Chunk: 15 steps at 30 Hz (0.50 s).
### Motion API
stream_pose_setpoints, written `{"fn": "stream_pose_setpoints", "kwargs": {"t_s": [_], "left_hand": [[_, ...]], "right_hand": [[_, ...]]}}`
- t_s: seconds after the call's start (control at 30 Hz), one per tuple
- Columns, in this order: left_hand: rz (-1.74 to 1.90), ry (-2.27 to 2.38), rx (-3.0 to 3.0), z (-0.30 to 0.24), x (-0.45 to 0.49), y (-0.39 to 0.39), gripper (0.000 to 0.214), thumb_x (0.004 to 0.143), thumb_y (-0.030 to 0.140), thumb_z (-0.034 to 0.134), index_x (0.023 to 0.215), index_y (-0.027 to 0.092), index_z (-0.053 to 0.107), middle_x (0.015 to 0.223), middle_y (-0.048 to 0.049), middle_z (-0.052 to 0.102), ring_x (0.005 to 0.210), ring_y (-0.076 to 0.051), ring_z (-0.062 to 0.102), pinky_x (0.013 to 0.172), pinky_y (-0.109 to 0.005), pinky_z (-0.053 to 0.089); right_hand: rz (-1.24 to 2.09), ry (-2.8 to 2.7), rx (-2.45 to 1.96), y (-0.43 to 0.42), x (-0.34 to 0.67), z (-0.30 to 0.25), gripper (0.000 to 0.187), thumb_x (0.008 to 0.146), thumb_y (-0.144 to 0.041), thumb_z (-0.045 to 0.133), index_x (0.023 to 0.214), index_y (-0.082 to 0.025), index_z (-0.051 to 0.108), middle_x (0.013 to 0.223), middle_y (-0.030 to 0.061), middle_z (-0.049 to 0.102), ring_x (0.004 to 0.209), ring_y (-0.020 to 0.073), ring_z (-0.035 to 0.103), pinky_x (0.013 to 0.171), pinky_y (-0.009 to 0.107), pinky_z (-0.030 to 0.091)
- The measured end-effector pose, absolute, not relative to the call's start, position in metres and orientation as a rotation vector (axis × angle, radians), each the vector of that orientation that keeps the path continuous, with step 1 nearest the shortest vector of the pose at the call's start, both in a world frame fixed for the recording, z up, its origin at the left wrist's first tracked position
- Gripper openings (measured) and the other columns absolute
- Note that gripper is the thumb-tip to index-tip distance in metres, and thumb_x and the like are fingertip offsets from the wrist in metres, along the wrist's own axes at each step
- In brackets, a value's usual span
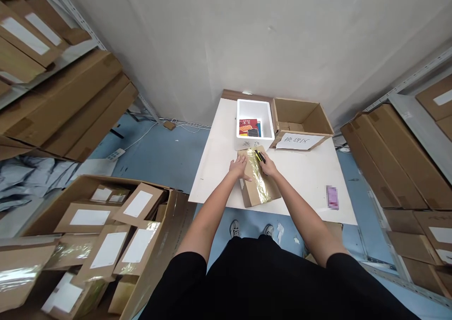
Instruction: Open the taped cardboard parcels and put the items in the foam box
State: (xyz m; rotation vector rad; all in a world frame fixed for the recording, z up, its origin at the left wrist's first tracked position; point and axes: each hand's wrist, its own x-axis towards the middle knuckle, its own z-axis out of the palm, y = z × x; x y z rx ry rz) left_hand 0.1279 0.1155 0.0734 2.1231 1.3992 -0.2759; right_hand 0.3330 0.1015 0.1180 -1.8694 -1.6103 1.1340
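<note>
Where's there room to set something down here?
Right: between right hand, open cardboard box and blurred pink item. Left: between white foam bin and the table's left edge. Crowded: mid-table, where the left hand rests on the taped carton.

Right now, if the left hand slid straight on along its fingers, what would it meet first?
Most likely the front of the white box, just beyond the far end of the cardboard parcel under the left hand; height is hard to judge here.
</note>
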Motion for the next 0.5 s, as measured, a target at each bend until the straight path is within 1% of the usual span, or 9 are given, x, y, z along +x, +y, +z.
{"fn": "stream_pose_setpoints", "kwargs": {"t_s": [0.07, 0.17, 0.23, 0.33, 0.4, 0.5], "left_hand": [[-0.192, 1.385, 2.083, 0.067, 0.126, 0.117, 0.152, 0.06, 0.085, 0.083, 0.175, 0.023, 0.005, 0.181, -0.0161, -0.007, 0.166, -0.041, -0.012, 0.131, -0.065, 0.014], [0.006, 1.334, 1.988, 0.057, 0.12, 0.121, 0.151, 0.057, 0.083, 0.087, 0.175, 0.022, 0.015, 0.181, -0.0186, -0.001, 0.166, -0.042, -0.01, 0.129, -0.067, 0.018], [0.121, 1.265, 1.936, 0.051, 0.113, 0.124, 0.15, 0.056, 0.082, 0.088, 0.173, 0.019, 0.02, 0.18, -0.0204, 0.003, 0.166, -0.042, -0.009, 0.13, -0.064, 0.019], [0.217, 1.165, 1.902, 0.045, 0.102, 0.129, 0.147, 0.054, 0.079, 0.09, 0.17, 0.014, 0.029, 0.179, -0.0224, 0.011, 0.166, -0.042, -0.004, 0.133, -0.057, 0.016], [0.238, 1.146, 1.885, 0.044, 0.098, 0.13, 0.145, 0.052, 0.076, 0.092, 0.169, 0.014, 0.033, 0.179, -0.0221, 0.015, 0.166, -0.042, -0.001, 0.133, -0.055, 0.016], [0.228, 1.148, 1.891, 0.046, 0.097, 0.13, 0.144, 0.052, 0.073, 0.095, 0.17, 0.016, 0.033, 0.179, -0.02, 0.014, 0.166, -0.042, -0.002, 0.133, -0.055, 0.018]], "right_hand": [[1.033, -1.774, -1.89, 0.117, 0.325, 0.121, 0.061, 0.099, -0.033, 0.059, 0.159, -0.028, 0.049, 0.128, 0.0085, 0.076, 0.111, 0.0288, 0.075, 0.108, 0.043, 0.055], [0.994, -1.901, -2.007, 0.13, 0.313, 0.126, 0.065, 0.099, -0.031, 0.06, 0.162, -0.026, 0.048, 0.137, 0.0121, 0.072, 0.128, 0.0326, 0.067, 0.117, 0.048, 0.046], [0.993, -1.953, -2.072, 0.132, 0.308, 0.129, 0.066, 0.1, -0.03, 0.059, 0.164, -0.024, 0.046, 0.138, 0.0149, 0.071, 0.131, 0.0343, 0.065, 0.118, 0.048, 0.044], [1.006, -1.999, -2.067, 0.13, 0.308, 0.13, 0.065, 0.1, -0.03, 0.058, 0.164, -0.025, 0.046, 0.14, 0.0141, 0.07, 0.133, 0.0337, 0.064, 0.118, 0.047, 0.043], [1.034, -1.971, -2.038, 0.128, 0.31, 0.13, 0.064, 0.1, -0.031, 0.06, 0.163, -0.027, 0.048, 0.14, 0.0127, 0.07, 0.133, 0.0327, 0.063, 0.119, 0.046, 0.043], [1.071, -1.907, -2.0, 0.126, 0.312, 0.13, 0.065, 0.098, -0.036, 0.065, 0.16, -0.026, 0.051, 0.139, 0.0131, 0.07, 0.133, 0.0329, 0.063, 0.12, 0.047, 0.042]]}}
